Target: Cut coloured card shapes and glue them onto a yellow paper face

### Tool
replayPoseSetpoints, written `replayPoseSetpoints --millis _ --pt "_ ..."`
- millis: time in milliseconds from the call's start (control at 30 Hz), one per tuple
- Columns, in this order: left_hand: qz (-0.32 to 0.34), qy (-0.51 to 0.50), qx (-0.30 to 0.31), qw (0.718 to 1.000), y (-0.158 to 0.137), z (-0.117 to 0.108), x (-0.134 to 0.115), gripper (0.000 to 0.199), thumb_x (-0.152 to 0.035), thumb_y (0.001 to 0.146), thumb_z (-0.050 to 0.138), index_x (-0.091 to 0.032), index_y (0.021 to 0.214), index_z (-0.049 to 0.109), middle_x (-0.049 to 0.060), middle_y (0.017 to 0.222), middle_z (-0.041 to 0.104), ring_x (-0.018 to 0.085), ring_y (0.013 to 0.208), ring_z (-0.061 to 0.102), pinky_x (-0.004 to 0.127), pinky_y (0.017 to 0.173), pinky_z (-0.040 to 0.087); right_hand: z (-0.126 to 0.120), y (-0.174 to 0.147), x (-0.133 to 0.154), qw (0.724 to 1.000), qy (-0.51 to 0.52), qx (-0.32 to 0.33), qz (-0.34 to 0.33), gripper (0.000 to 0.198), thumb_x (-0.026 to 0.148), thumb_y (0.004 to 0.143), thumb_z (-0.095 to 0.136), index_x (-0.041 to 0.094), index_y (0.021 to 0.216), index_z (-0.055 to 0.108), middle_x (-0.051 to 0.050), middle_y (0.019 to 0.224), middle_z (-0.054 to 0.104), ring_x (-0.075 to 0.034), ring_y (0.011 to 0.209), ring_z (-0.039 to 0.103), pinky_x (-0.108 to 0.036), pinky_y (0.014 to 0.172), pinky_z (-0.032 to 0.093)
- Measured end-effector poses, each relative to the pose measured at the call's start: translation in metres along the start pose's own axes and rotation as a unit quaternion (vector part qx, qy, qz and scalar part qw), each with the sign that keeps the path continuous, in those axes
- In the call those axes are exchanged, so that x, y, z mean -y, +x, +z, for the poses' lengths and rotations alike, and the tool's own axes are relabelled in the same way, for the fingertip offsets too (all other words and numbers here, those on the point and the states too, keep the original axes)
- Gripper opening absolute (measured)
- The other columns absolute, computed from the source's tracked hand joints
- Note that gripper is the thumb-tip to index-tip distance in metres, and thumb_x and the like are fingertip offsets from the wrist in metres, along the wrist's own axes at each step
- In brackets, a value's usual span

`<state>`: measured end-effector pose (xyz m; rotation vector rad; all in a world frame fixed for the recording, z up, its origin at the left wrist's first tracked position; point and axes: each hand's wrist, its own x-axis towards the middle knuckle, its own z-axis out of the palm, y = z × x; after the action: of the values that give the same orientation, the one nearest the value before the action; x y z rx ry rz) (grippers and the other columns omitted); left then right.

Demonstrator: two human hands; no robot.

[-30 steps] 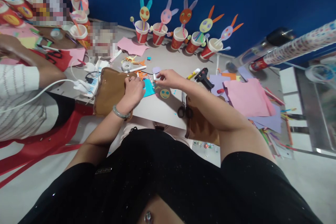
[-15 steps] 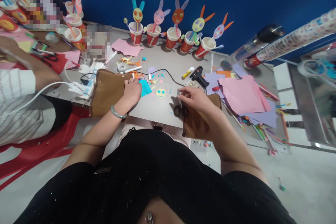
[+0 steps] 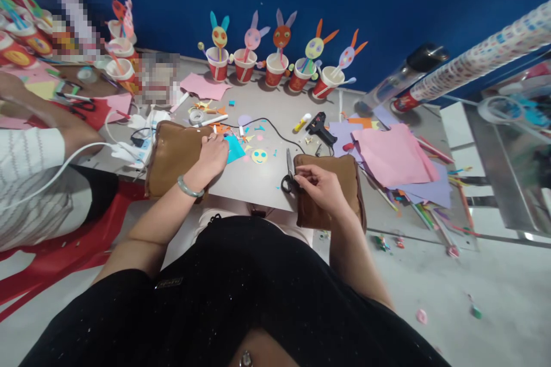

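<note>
My left hand [image 3: 214, 155], with a bracelet at the wrist, rests at the right edge of a brown cushion [image 3: 172, 152]. Its fingers are curled over a piece of blue paper [image 3: 235, 151], which sticks out to the right. My right hand [image 3: 321, 184] lies over a second brown cushion [image 3: 350, 198], thumb and fingers drawn together at the black handle of the scissors [image 3: 287, 182]. The blades point away from me; part of the handle is hidden by my fingertips. Between my hands lies a round yellow paper face [image 3: 259, 156] with blue eyes.
Several red cups [image 3: 275, 77] with rabbit figures stand along the wall. A black glue gun [image 3: 321, 129] and a glue stick [image 3: 302, 122] lie beyond my right hand. Pink paper [image 3: 396, 152] lies at right. A co-worker's arm [image 3: 55, 109] and a power strip [image 3: 144, 149] are at left.
My right hand has come nearer to me, from over the scissors' blades to their handle. My left hand stays by the blue paper. The whole view has shifted slightly.
</note>
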<state>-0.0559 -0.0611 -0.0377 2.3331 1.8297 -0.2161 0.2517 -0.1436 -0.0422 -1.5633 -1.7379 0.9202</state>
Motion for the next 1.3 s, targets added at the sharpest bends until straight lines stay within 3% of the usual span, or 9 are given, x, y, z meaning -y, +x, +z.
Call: replayPoseSetpoints --millis 400,567,767,900,1100,1300 --pt "0.023 -0.014 -0.015 1.0 -0.002 0.0 0.004 0.037 -0.014 0.096 0.035 -0.006 0.1 0.071 0.024 0.119 0.064 0.039 0.117 0.054 0.049 0.094 0.043 0.019 -0.004 0.01 0.997 -0.074 -0.004 -0.036 0.03 0.036 0.09 0.064 0.015 0.108 0.073 -0.009 0.087 0.076 -0.019 0.069 0.068 -0.034 0.07 0.056" --pt "0.013 -0.145 -0.085 0.986 -0.002 -0.005 0.019 0.018 -0.019 0.09 0.052 -0.014 0.086 0.069 0.015 0.105 0.071 0.03 0.102 0.063 0.044 0.091 0.046 0.026 -0.002 0.011 0.996 -0.082 -0.005 -0.044 0.029 0.037 0.091 0.063 0.016 0.109 0.073 -0.009 0.088 0.076 -0.021 0.073 0.069 -0.034 0.071 0.055" --pt "0.063 -0.406 -0.054 0.91 0.006 -0.012 0.028 0.004 -0.019 0.08 0.066 -0.016 0.079 0.065 0.003 0.077 0.07 0.013 0.07 0.061 0.027 0.067 0.047 0.029 0.003 0.017 0.996 -0.08 0.008 -0.049 0.027 0.036 0.091 0.063 0.016 0.106 0.073 -0.008 0.085 0.075 -0.02 0.071 0.067 -0.033 0.069 0.054" --pt "0.115 -0.527 0.001 0.842 0.022 -0.024 0.011 0.004 -0.016 0.079 0.066 -0.015 0.08 0.062 0.005 0.078 0.072 0.011 0.069 0.065 0.024 0.064 0.049 0.027 0.02 0.019 0.995 -0.058 0.03 -0.071 0.028 0.036 0.09 0.064 0.016 0.107 0.074 -0.007 0.085 0.075 -0.017 0.068 0.066 -0.032 0.069 0.054" --pt "0.164 -0.581 0.082 0.793 0.054 -0.038 -0.02 0.006 -0.011 0.077 0.066 -0.014 0.08 0.062 0.003 0.073 0.07 0.01 0.068 0.065 0.023 0.065 0.048 0.03 0.074 0.021 0.997 -0.004 0.053 -0.057 0.029 0.04 0.086 0.067 0.016 0.103 0.074 -0.006 0.08 0.075 -0.016 0.063 0.064 -0.03 0.065 0.053" --pt "0.161 -0.64 0.12 0.741 0.075 -0.026 -0.031 0.02 -0.013 0.069 0.074 -0.014 0.085 0.061 -0.002 0.067 0.066 0.008 0.064 0.063 0.022 0.065 0.047 0.037 0.114 0.017 0.985 0.125 0.12 0.018 0.035 0.044 0.08 0.073 0.015 0.1 0.073 -0.003 0.074 0.073 -0.014 0.057 0.065 -0.029 0.061 0.053"
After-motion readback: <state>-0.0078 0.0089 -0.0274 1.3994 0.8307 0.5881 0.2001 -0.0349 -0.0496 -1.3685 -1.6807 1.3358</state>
